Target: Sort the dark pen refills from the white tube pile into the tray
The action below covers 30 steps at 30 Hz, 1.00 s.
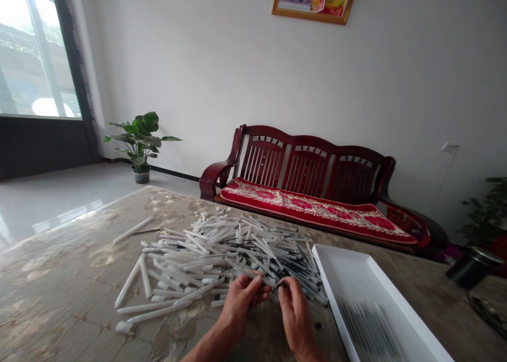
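A wide heap of slim white and grey pen-like tubes (206, 261) lies on the table, with dark pieces mixed in toward its right side. At its near edge, my left hand (242, 304) is closed, thumb and fingers pinching one slim pale tube (266, 280). My right hand (295, 317) is just to the right, its thumb and forefinger pinched on a small dark piece (282, 285) by the tube's end. Whether the two pieces touch I cannot tell. On the right stands a shallow white box (352, 269), where many thin grey-and-clear sticks (370, 325) lie side by side.
A patterned cloth (79, 288) covers the table. One small black piece (318, 326) lies between my right hand and the box. A dark cylinder (473, 267) stands at far right, with a cable below. Beyond are a red wooden bench (309, 166) and a potted plant (141, 174).
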Each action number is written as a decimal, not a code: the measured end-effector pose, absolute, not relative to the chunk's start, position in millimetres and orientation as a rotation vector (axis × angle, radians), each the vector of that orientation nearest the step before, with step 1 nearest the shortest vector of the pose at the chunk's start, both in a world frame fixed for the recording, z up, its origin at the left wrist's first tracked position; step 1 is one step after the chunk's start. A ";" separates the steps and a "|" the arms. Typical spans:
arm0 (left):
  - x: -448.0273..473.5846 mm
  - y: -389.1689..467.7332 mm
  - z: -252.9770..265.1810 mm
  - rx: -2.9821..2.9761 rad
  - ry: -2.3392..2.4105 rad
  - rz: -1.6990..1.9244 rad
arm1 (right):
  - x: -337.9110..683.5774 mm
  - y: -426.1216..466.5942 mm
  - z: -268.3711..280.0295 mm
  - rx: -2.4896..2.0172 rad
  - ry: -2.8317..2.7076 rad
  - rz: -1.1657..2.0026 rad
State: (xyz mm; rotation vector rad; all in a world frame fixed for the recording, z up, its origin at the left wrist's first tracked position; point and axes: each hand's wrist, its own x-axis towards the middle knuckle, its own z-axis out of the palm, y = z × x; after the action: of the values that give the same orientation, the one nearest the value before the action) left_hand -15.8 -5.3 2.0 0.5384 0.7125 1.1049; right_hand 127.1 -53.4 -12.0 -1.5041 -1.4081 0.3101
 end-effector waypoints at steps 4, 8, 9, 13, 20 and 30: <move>-15.4 -6.5 2.7 0.559 0.707 1.086 | 126.9 -49.6 -16.3 -1.579 -1.376 0.281; -15.6 -6.5 3.3 0.567 0.712 1.094 | 127.2 -50.8 -17.3 -1.572 -1.378 0.326; -15.6 -6.3 3.1 0.565 0.711 1.095 | 127.3 -51.6 -16.9 -1.554 -1.391 0.335; -15.1 -5.6 1.5 0.577 0.712 1.090 | 127.3 -51.5 -17.9 -1.552 -1.396 0.324; -14.6 -4.5 -0.1 0.584 0.725 1.088 | 127.3 -50.9 -17.9 -1.566 -1.331 0.442; -14.5 -2.0 -6.1 0.640 0.742 1.095 | 128.6 -47.9 -22.7 -1.627 -1.309 0.481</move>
State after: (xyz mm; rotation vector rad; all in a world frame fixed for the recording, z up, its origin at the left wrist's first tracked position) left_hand -14.5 -2.0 -6.1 0.6397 0.7424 1.0952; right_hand 128.6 -47.9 -22.7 -1.6268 -1.3088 0.4808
